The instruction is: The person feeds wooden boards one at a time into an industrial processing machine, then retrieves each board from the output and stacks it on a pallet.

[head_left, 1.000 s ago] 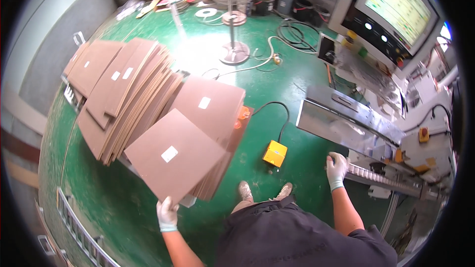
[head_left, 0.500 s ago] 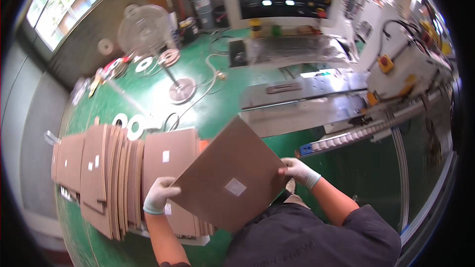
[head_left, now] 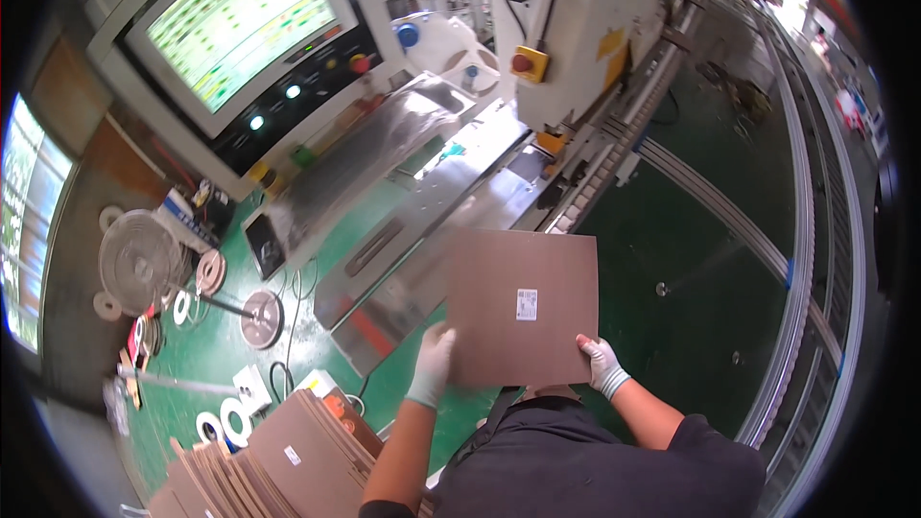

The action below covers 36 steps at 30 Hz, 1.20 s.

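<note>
A flat brown board [head_left: 494, 326] with a small white label is held out in front of my body. My left hand [head_left: 435, 357], in a pale glove, grips its left edge near the lower corner. On the opposite edge my gloved right hand [head_left: 602, 366] closes around the board, its thumb lying over the face. The fingers behind the board are hidden. Just beyond the board's top edge lies the metal bed [head_left: 460, 235] of a machine.
Several similar boards [head_left: 317, 441] stand stacked at the lower left. A white machine body [head_left: 552, 48] with a red stop button rises ahead, beside a lit screen [head_left: 240, 24]. A roller rail [head_left: 796, 230] runs along the right. A fan [head_left: 144, 254] stands far left.
My view has swung to the right, toward the machine and away from the stacked boards. The board has turned from a tilted diamond to nearly square-on, with both hands still on it.
</note>
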### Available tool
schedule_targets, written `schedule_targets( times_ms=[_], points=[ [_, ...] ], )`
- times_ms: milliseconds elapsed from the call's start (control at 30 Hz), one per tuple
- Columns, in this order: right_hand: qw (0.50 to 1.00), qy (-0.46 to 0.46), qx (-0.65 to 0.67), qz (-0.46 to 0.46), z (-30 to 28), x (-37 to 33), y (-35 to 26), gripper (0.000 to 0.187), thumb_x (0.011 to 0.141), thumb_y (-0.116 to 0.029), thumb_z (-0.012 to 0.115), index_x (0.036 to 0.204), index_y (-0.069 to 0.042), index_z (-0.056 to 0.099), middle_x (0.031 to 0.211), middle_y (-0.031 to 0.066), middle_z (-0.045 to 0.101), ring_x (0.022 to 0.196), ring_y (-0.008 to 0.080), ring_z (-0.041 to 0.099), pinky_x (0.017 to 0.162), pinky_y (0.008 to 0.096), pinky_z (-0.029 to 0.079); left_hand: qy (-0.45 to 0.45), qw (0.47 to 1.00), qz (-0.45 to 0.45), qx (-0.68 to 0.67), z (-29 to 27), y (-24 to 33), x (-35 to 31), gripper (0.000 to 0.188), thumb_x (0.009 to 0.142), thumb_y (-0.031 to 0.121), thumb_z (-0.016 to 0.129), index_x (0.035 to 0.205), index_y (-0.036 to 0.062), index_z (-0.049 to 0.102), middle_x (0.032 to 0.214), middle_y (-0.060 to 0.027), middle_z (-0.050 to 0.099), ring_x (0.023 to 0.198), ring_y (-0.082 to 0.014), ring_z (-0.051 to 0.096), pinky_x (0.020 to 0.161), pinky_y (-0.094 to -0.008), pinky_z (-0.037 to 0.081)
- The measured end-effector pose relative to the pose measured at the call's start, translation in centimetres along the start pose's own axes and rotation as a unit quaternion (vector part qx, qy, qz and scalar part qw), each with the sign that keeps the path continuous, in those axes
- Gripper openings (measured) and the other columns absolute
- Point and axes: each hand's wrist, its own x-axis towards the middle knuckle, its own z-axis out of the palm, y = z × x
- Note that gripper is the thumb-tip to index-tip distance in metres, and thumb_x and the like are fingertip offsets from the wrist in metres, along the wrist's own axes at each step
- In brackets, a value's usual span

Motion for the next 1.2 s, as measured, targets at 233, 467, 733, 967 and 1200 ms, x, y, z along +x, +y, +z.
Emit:
schedule_targets(
  times_ms=[233,467,733,967,1200],
  points=[
    [0.999,0.029,-0.02,-0.036,2.7,4.2,1.3,0.043,0.097,-0.026,0.073,0.129,0.001,0.066,0.118,0.0096,0.071,0.106,0.0194,0.066,0.098,0.0334,0.052,0.027,0.93,-0.214,-0.297,-5.3,-6.8,-5.0,0.035,0.102,0.031,0.059,0.121,0.0023,0.061,0.096,-0.0092,0.069,0.083,-0.0199,0.065,0.075,-0.0335,0.053],
    [0.996,0.011,0.026,0.086,11.6,10.3,0.1,0.031,0.094,-0.024,0.073,0.116,-0.003,0.07,0.113,0.0097,0.072,0.106,0.0261,0.067,0.097,0.0422,0.052,0.131,0.939,-0.296,0.118,-10.6,-21.8,-13.7,0.033,0.095,0.025,0.057,0.104,-0.0043,0.067,0.083,-0.0105,0.067,0.072,-0.0176,0.063,0.065,-0.0322,0.051],
    [0.975,0.11,0.195,-0.013,9.0,15.7,-8.9,0.048,0.094,-0.039,0.068,0.13,-0.008,0.062,0.131,0.0117,0.066,0.118,0.034,0.062,0.105,0.0498,0.048,0.222,0.888,-0.398,-0.056,-6.1,-27.7,-27.1,0.037,0.092,0.014,0.056,0.121,-0.0063,0.065,0.086,-0.012,0.07,0.07,-0.0187,0.064,0.059,-0.0317,0.051],
    [0.96,0.127,0.157,-0.196,1.5,25.0,-21.3,0.057,0.102,-0.044,0.057,0.145,-0.008,0.05,0.144,0.0114,0.058,0.127,0.0333,0.057,0.109,0.0465,0.044,0.234,0.917,-0.32,0.042,2.5,-36.9,-31.0,0.042,0.095,0.029,0.065,0.117,-0.006,0.07,0.104,-0.0208,0.075,0.1,-0.0277,0.072,0.088,-0.0374,0.055],
    [0.954,0.153,0.124,-0.225,-3.7,30.4,-27.3,0.064,0.105,-0.05,0.043,0.155,-0.01,0.043,0.16,0.0117,0.045,0.142,0.0349,0.046,0.12,0.047,0.034,0.296,0.871,-0.387,-0.059,2.0,-26.5,-27.5,0.04,0.098,0.026,0.065,0.122,-0.0054,0.068,0.119,-0.0217,0.073,0.108,-0.0301,0.071,0.094,-0.0388,0.054]
  ],
)
